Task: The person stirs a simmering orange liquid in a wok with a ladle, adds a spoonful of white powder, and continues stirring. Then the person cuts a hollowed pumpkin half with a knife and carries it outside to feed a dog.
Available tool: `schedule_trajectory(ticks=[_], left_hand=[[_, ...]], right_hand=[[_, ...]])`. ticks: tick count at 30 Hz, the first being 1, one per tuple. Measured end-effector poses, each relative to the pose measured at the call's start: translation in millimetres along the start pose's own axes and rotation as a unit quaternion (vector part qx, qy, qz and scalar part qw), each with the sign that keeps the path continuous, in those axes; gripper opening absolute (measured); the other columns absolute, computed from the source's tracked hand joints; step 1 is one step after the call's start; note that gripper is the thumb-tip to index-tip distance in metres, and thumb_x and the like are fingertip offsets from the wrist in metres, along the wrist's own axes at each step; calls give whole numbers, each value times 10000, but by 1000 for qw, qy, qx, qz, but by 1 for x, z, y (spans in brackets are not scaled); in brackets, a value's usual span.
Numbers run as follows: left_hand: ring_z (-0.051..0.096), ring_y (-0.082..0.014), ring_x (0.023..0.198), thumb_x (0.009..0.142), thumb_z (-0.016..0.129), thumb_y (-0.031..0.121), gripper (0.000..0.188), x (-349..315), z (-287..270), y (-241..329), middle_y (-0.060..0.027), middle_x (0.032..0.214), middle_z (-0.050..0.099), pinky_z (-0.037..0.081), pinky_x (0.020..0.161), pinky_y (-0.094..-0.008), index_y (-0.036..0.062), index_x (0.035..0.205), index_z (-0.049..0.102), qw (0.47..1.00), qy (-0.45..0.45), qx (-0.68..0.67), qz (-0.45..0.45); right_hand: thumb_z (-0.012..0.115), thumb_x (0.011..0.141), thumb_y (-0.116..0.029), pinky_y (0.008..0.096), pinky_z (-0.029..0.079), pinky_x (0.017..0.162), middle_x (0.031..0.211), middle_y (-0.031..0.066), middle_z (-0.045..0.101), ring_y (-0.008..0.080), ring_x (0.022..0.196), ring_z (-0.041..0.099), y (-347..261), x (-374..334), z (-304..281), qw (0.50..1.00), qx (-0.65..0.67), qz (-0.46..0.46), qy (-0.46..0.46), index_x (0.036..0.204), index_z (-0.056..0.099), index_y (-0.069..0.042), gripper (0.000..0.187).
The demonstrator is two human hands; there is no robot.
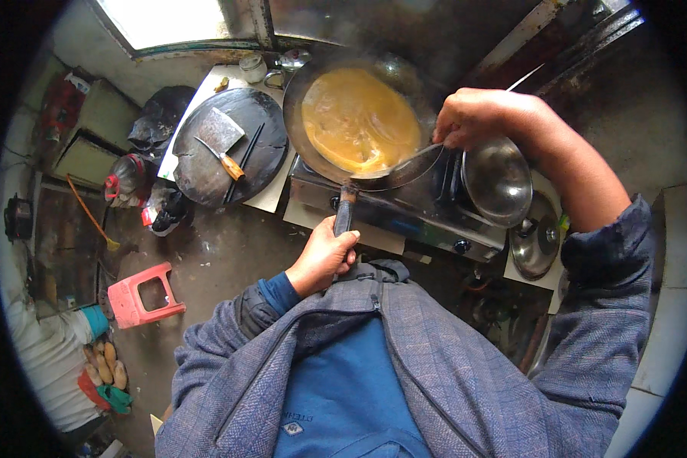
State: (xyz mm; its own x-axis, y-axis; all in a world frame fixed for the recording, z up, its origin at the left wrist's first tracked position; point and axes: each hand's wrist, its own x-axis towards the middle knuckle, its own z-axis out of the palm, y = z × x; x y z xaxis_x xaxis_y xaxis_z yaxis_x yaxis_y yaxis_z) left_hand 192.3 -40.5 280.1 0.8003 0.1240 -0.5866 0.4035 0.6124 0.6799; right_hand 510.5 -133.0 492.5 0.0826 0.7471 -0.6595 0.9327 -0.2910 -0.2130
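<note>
Head view: the left hand grips the handle of the pan of spread egg on the stove, the right hand clasps a ladle at its right rim; a steady tilt should keep the layer even.

Spatula handle hidden inside right hand; blade blurred.

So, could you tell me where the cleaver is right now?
The cleaver lies on the round dark board at upper left, beside chopsticks, left of the pan.
</note>
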Motion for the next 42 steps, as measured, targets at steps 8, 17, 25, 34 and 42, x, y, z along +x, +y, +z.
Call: schedule_trajectory(ticks=[8, 17, 25, 34, 42], left_hand=[[515, -83, 549, 1027, 635, 120, 266, -1, 2, 3, -9, 769, 531, 389, 417, -233, 48, 1203, 448, 1000, 7, 17, -1], [515, -93, 537, 1035, 630, 146, 286, 0, 4, 0, -20, 710, 538, 400, 426, -245, 50, 1232, 447, 999, -17, 37, 0], [526, -90, 577, 1028, 645, 135, 285, -4, 0, 3, -9, 784, 530, 415, 445, -245, 57, 1217, 446, 999, -9, 31, 5], [532, -83, 585, 1028, 637, 127, 233, -3, -2, 5, -1, 797, 529, 421, 449, -235, 71, 1167, 460, 999, -22, 28, 1], [546, -75, 598, 1030, 637, 136, 194, -5, -2, 7, 8, 825, 539, 431, 448, -220, 89, 1114, 468, 999, -20, 31, -2]], right_hand=[[702, 972, -117, 389, 614, 771, 922, 185, 794, 241, 782, 783, -10, 56, 49, 971, 175, -21, 163, 1223, 767, -28, 275], [622, 955, -90, 451, 588, 950, 1108, 260, 751, 410, 1096, 732, -37, 123, 52, 944, 28, 122, 304, 1195, 778, -35, 291], [673, 937, -182, 488, 602, 832, 1005, 249, 759, 392, 977, 763, -9, 125, 12, 948, -19, 188, 256, 1077, 791, -31, 237], [721, 824, -100, 397, 607, 781, 888, 125, 798, 285, 827, 774, -1, 4, -51, 985, -113, 126, 34, 1031, 820, -52, 235], [734, 773, -113, 432, 607, 809, 897, 142, 786, 331, 902, 765, 2, 11, -43, 956, -180, 224, -64, 929, 825, -90, 183]])
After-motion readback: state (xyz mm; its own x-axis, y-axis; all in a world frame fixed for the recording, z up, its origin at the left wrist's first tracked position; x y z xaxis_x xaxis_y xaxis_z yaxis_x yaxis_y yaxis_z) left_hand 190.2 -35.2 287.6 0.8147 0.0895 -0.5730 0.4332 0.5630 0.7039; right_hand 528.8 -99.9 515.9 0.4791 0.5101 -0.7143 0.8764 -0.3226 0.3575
